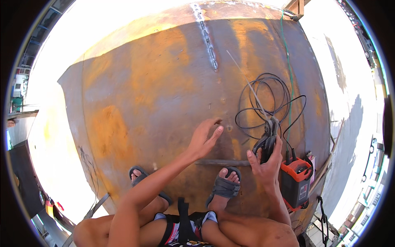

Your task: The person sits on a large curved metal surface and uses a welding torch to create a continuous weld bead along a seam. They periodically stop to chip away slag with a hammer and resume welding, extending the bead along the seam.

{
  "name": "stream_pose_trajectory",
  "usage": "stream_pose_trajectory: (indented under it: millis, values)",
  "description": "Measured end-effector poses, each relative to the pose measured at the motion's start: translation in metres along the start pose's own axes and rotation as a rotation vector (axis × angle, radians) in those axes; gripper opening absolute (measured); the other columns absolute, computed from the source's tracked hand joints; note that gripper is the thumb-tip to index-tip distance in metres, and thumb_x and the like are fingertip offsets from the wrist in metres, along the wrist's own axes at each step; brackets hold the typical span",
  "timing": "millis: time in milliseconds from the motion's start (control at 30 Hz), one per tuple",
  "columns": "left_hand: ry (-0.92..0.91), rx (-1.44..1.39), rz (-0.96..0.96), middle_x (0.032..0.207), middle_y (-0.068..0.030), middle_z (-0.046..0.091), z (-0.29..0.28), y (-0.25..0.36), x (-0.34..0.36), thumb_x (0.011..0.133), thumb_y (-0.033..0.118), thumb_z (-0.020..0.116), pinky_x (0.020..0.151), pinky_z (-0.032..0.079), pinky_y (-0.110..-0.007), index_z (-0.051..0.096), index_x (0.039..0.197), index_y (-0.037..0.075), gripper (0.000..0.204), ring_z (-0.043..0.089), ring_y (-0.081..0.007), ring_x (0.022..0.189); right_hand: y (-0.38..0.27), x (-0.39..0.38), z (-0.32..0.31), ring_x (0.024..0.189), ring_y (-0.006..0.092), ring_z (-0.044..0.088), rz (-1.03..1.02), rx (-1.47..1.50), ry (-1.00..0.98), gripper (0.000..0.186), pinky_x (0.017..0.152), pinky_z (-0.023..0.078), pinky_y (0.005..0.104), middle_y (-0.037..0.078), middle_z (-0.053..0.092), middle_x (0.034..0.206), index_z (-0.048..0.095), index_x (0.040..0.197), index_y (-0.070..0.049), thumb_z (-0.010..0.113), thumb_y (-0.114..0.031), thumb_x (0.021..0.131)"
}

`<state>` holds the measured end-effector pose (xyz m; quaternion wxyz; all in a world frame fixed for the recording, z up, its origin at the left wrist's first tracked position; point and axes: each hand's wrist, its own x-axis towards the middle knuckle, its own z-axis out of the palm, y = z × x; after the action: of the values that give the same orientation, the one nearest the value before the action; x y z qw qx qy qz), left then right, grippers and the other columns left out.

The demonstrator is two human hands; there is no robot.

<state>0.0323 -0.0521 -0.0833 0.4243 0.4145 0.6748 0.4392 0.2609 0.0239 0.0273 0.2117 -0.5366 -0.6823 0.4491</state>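
Clock taken on head view, ctr as pivot, 12 at top; L hand (pixel 204 139) just below ctr, nothing seen in grip, thumb and fingers apart, fingers part curled, pointing abt 1; whether it touches the plate cannot be told; R hand (pixel 267 162) at 4, closed round blk electrode holder (pixel 269 142), thumb on near side; thin grey welding rod (pixel 247 83) set in holder's nose, running out twd 11, tip free of the hands; tip-to-plate clearance cannot be told.

Blk cable (pixel 275 112) lies in loose loops at 2 to 3, just beyond holder, one length going down to top of orange-and-blk power box (pixel 295 185); box at 4, upright, near R hand's outer side; thin green cable (pixel 289 61) runs along 1 to 3, past outer side of loops.

Work surface is curved steel plate (pixel 135 82), brown-grey w/ orange rust patches; weld bead (pixel 205 35) at 12, pale edges, heading down twd ctr; rusty bracket (pixel 295 7) at abt 1; dark bar (pixel 222 162) flat on plate at 5, betw. hands, near R foot; person squatting, R sandal (pixel 228 189) at 5, L sandal (pixel 138 175) at 7 to 8, partly behind L forearm; dark chain (pixel 323 222) hangs at 4, well apart from hands.
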Motion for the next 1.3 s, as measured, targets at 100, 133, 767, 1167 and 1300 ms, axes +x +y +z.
stream_pose_trajectory:
  millis: [100,133,767,1167,1300]
  values:
    - [-0.179,-0.059,0.112,0.151,-0.0182,0.060,0.016,0.024,0.015,0.105,0.043,0.063,0.124,0.034,-0.054,0.057,0.151,0.011,0.056,0.052,-0.0393,0.145,0.020,-0.010,0.028,0.084,0.0209,0.066,-0.012,-0.022,-0.007,0.088,0.080,0.056,0.0346,0.014,0.069,0.105,0.038,0.152,0.008,0.088,-0.020,0.085]
    - [-0.236,0.056,0.093,0.155,-0.0183,0.057,0.021,0.024,0.018,0.104,0.047,0.064,0.124,0.030,-0.060,0.055,0.153,0.012,0.061,0.047,-0.0419,0.148,0.030,-0.012,0.037,0.088,0.0236,0.068,-0.025,-0.026,0.000,0.088,0.082,0.056,0.0361,0.015,0.069,0.107,0.038,0.152,0.008,0.088,-0.021,0.085]
    - [-0.427,0.504,0.015,0.163,-0.0226,0.047,0.028,-0.019,0.021,0.071,0.048,0.079,0.116,0.017,-0.088,0.064,0.148,0.014,0.085,0.028,-0.0585,0.155,0.026,0.006,0.063,0.103,0.0392,0.073,-0.009,-0.061,-0.032,0.090,0.090,0.058,0.0457,0.025,0.070,0.116,0.041,0.152,0.005,0.089,-0.030,0.085]
    - [-0.432,0.543,0.019,0.161,-0.0223,0.049,0.029,-0.019,0.023,0.071,0.044,0.077,0.116,0.020,-0.086,0.065,0.148,0.014,0.083,0.029,-0.0584,0.155,0.033,0.007,0.069,0.107,0.0458,0.072,0.012,-0.052,-0.023,0.091,0.090,0.057,0.0479,0.031,0.068,0.120,0.040,0.151,0.009,0.088,-0.034,0.086]
    - [-0.438,0.531,-0.002,0.163,-0.0224,0.048,0.027,-0.022,0.024,0.073,0.049,0.079,0.117,0.020,-0.084,0.062,0.151,0.013,0.088,0.028,-0.0574,0.156,0.035,0.011,0.071,0.107,0.0462,0.071,0.003,-0.060,-0.027,0.091,0.090,0.057,0.0478,0.030,0.068,0.120,0.040,0.150,0.010,0.088,-0.034,0.086]
